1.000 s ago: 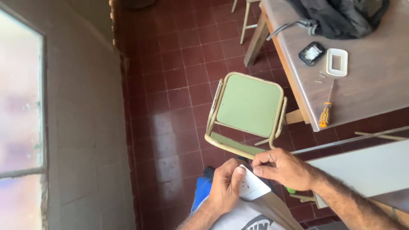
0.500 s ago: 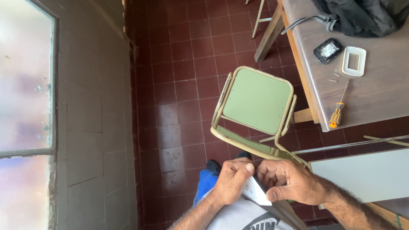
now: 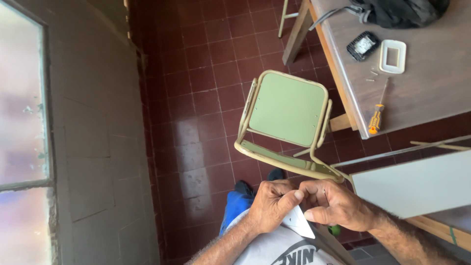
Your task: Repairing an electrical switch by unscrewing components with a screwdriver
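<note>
My left hand and my right hand are close together at the bottom of the view, in front of my grey shirt. Between them they grip a small flat white piece with a pointed corner. The left thumb and fingers pinch its upper edge. My right hand's fingers curl around its right side, and something thin and small shows at their tips. Most of the piece is hidden by the fingers.
A green chair with a tan metal frame stands on the red tiled floor just beyond my hands. On the wooden table lie an orange-handled screwdriver, a white frame plate, a black module, loose screws and a black bag. A white board is at the right.
The view has shifted, so the chair and table sit further right and lower. My hands have closed in on the white piece, which now shows less.
</note>
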